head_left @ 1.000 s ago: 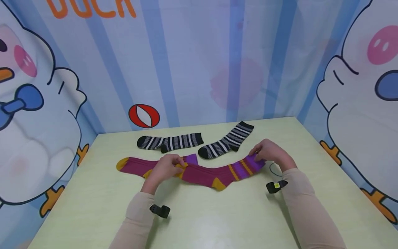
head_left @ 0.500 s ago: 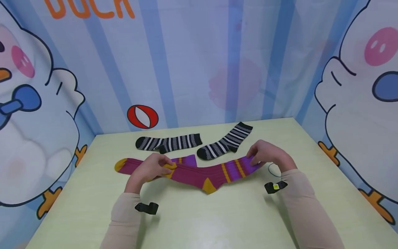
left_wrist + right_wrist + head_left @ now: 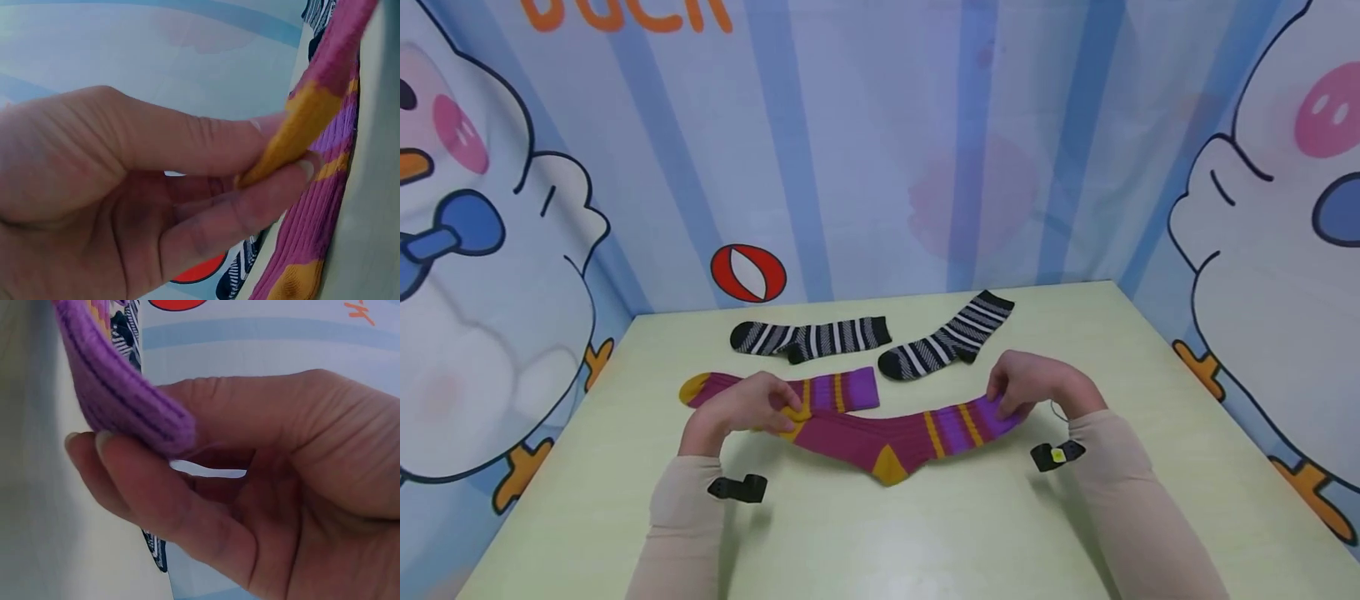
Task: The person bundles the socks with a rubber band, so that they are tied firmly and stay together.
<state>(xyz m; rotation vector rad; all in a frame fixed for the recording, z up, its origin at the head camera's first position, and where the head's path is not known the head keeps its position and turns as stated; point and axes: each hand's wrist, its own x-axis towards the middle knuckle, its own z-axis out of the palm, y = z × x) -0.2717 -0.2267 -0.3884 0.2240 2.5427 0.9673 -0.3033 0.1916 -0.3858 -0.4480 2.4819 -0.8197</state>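
A maroon sock (image 3: pixel 850 439) with a yellow heel and purple, yellow-striped cuff stretches between both hands, sagging at its heel. My left hand (image 3: pixel 747 408) pinches the yellow toe (image 3: pixel 306 122) between thumb and fingers. At the other end, my right hand (image 3: pixel 1026 385) pinches the purple cuff (image 3: pixel 125 387), whose opening edge faces the palm in the right wrist view. Just behind lies a matching maroon sock (image 3: pixel 857 390) flat on the table, its toe pointing left; the left hand hides part of its middle.
Two black-and-white striped socks lie farther back: one sock (image 3: pixel 838 337) roughly level at the left, another sock (image 3: pixel 951 337) slanted at the right. The pale table (image 3: pixel 880 542) ends at a printed cloth backdrop (image 3: pixel 865 167).
My left hand has moved left with the toe, and the held sock has come toward me, away from its match. The right hand has shifted slightly nearer, still pinching the cuff.
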